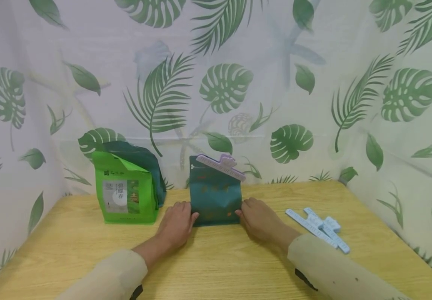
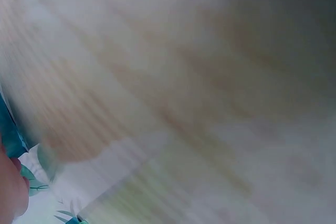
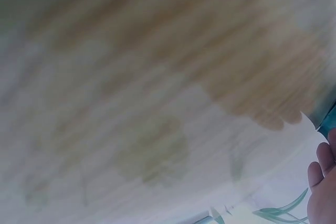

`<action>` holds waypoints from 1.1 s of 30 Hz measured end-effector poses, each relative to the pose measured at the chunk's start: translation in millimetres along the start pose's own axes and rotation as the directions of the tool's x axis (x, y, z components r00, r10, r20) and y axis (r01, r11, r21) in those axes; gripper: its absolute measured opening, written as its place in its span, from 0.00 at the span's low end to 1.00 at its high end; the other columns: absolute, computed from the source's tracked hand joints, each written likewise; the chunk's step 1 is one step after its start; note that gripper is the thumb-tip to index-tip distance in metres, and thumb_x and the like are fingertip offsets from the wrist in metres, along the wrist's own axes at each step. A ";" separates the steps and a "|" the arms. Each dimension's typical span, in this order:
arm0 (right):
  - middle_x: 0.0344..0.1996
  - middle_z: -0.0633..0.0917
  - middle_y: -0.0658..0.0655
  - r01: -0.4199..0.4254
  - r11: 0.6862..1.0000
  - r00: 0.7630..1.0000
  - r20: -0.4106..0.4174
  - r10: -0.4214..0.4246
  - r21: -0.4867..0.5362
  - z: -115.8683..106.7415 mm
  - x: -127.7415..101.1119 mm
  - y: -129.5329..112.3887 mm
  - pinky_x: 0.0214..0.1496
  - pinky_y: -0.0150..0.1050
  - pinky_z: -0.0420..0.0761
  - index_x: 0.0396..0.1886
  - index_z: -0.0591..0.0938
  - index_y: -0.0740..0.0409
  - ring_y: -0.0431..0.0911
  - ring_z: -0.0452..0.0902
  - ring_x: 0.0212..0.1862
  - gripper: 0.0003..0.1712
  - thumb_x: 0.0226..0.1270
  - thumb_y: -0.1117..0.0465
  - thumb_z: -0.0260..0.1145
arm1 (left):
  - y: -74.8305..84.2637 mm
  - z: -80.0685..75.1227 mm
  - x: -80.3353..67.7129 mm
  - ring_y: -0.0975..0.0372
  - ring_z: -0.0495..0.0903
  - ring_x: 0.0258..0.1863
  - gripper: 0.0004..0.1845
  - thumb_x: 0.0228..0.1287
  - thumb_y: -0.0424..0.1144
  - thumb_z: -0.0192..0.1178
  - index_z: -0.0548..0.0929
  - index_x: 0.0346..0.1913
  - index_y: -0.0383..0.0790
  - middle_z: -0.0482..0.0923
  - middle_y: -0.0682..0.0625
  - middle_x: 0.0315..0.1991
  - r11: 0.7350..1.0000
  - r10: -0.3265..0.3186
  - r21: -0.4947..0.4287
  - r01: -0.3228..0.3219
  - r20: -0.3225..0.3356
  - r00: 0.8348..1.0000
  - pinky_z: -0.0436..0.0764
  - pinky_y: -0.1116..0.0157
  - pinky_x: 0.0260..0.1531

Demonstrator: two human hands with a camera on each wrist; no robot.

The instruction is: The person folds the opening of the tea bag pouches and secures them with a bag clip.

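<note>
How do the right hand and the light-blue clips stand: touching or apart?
Apart. The head view shows it: bare tabletop lies between the right hand and the nearest end of the light-blue clips.

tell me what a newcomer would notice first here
Probably the dark teal bag upright on the table, the left hand and right hand holding its lower sides and a lilac clip slanting across its top. Then the bright green bag to its left, and pale blue clips lying at right.
</note>
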State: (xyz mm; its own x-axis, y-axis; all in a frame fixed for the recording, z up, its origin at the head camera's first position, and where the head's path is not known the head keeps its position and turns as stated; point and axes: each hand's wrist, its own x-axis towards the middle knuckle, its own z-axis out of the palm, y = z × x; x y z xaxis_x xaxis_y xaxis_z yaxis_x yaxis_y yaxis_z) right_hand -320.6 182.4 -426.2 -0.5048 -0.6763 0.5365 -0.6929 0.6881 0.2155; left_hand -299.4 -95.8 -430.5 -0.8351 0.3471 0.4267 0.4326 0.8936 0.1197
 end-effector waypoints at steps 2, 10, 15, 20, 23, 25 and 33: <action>0.22 0.74 0.52 -0.006 1.000 1.000 0.002 0.006 0.007 -0.7 1.0 -0.1 0.33 0.44 0.74 0.26 0.73 0.57 0.48 0.71 0.28 0.12 0.71 0.62 0.62 | -0.6 0.8 1.8 0.55 0.73 0.34 0.15 0.76 0.47 0.54 0.75 0.41 0.35 0.75 0.47 0.32 1.000 -0.004 0.012 0.004 0.003 1.000 0.72 0.57 0.38; 0.23 0.73 0.51 -0.057 0.996 0.998 0.026 0.056 0.066 -2.3 4.7 -1.2 0.34 0.44 0.75 0.27 0.73 0.57 0.47 0.71 0.29 0.12 0.74 0.62 0.60 | -2.6 2.2 7.0 0.56 0.72 0.33 0.14 0.76 0.47 0.54 0.73 0.39 0.38 0.73 0.49 0.31 0.999 -0.020 0.045 0.020 0.008 1.000 0.68 0.61 0.35; 0.24 0.73 0.51 -0.107 0.988 0.994 0.044 0.102 0.111 -3.5 6.2 0.1 0.36 0.45 0.75 0.29 0.73 0.57 0.46 0.70 0.30 0.11 0.76 0.62 0.57 | -1.6 3.4 11.5 0.57 0.70 0.32 0.15 0.77 0.48 0.52 0.74 0.39 0.38 0.72 0.49 0.30 0.997 -0.041 0.065 0.041 0.011 0.999 0.66 0.62 0.35; 0.23 0.71 0.50 -0.099 0.987 0.995 0.026 0.096 0.124 -2.5 8.4 2.4 0.33 0.44 0.74 0.29 0.73 0.57 0.45 0.68 0.28 0.11 0.75 0.63 0.58 | -0.4 5.0 15.0 0.56 0.72 0.33 0.16 0.77 0.49 0.52 0.75 0.40 0.37 0.74 0.48 0.31 0.993 -0.066 0.094 0.066 0.000 0.998 0.68 0.61 0.36; 0.22 0.70 0.49 -0.097 0.988 0.995 0.025 0.094 0.120 -1.1 9.3 3.8 0.33 0.43 0.73 0.28 0.72 0.57 0.45 0.66 0.27 0.11 0.75 0.63 0.58 | -0.4 6.7 16.1 0.55 0.73 0.33 0.17 0.77 0.49 0.53 0.75 0.39 0.37 0.74 0.48 0.31 0.991 -0.066 0.118 0.067 -0.017 0.998 0.69 0.60 0.36; 0.21 0.70 0.49 -0.100 0.989 0.995 0.023 0.098 0.111 0.6 9.9 4.9 0.33 0.43 0.73 0.28 0.72 0.56 0.45 0.66 0.27 0.12 0.75 0.62 0.58 | -0.4 7.6 16.7 0.55 0.73 0.33 0.17 0.77 0.49 0.53 0.75 0.38 0.37 0.74 0.48 0.30 0.989 -0.063 0.131 0.066 -0.028 0.998 0.70 0.59 0.36; 0.17 0.70 0.51 -0.099 0.994 0.993 -0.059 0.102 0.046 5.3 14.3 6.0 0.29 0.45 0.73 0.24 0.72 0.57 0.48 0.69 0.23 0.14 0.71 0.63 0.62 | -1.1 9.8 20.4 0.54 0.73 0.32 0.17 0.76 0.49 0.53 0.74 0.35 0.38 0.73 0.48 0.28 0.988 -0.063 0.137 0.069 -0.049 0.997 0.69 0.59 0.36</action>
State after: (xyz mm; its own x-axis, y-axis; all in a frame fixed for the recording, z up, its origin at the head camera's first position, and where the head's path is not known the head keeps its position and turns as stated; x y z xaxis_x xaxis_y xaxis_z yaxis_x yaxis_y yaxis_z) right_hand -334.7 175.6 -421.5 -0.5414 -0.5856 0.6033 -0.6624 0.7390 0.1230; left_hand -320.2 -86.9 -430.8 -0.8430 0.2759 0.4618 0.3235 0.9459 0.0252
